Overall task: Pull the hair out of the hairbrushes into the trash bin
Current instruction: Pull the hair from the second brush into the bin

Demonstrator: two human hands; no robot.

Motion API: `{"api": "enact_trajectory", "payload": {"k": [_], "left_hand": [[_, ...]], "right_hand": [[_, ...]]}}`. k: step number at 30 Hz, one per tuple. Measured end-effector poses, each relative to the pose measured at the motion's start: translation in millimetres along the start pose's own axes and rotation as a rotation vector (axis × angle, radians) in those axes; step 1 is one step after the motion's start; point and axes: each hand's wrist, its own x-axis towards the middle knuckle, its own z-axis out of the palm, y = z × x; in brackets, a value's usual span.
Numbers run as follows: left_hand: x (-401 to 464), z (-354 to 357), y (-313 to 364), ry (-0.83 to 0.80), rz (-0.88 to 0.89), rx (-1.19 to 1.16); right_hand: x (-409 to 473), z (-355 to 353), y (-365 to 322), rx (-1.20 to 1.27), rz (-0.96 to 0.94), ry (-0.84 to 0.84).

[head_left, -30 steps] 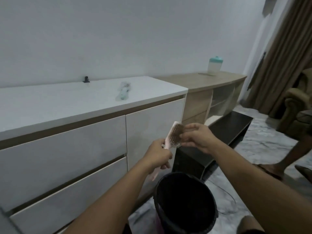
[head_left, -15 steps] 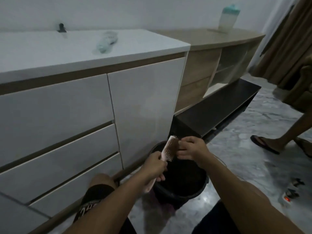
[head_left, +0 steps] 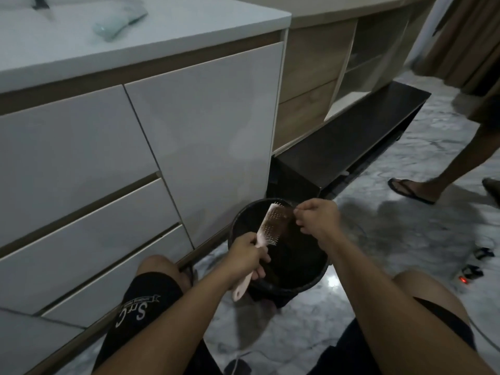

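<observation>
Mid-pull: left hand (head_left: 244,254) clamped the brush (head_left: 273,226) over the bin (head_left: 319,280), right hand (head_left: 318,216) pinched hair (head_left: 289,215); next, tug free, drop.

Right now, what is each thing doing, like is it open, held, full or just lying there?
Pink brush: held over the bin, hair still in the bristles.
Left hand: closed on the brush handle.
Right hand: fingers pinching hair.
Bin: open, upright on the floor.
Green brush: lying on the counter.
Drawers: shut.
</observation>
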Motion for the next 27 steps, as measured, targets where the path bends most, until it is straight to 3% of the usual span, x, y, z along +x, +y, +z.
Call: {"api": "enact_trajectory", "payload": {"k": [6, 14, 19, 22, 27], "left_hand": [[-1.1, 5.9, 4.5, -0.011, 0.041, 0.047], [2.4, -4.5, 1.0, 0.019, 0.0, -0.045], [6.5, -2.3, 10.7, 0.041, 0.019, -0.041], [5.7, -0.9, 14.7, 0.031, 0.026, -0.036], [4.0, -1.2, 13.1, 0.002, 0.004, -0.038]], "right_hand": [[0.1, 0.4, 5.2, -0.022, -0.149, -0.18], [7.9, -1.0, 2.9, 0.07, -0.092, 0.013], [-5.8, 1.4, 2.6, 0.105, -0.098, -0.324], [-16.0, 1.3, 3.2, 0.104, -0.21, -0.434], [-11.8, 1.3, 7.0, 0.088, -0.231, -0.226]]}}
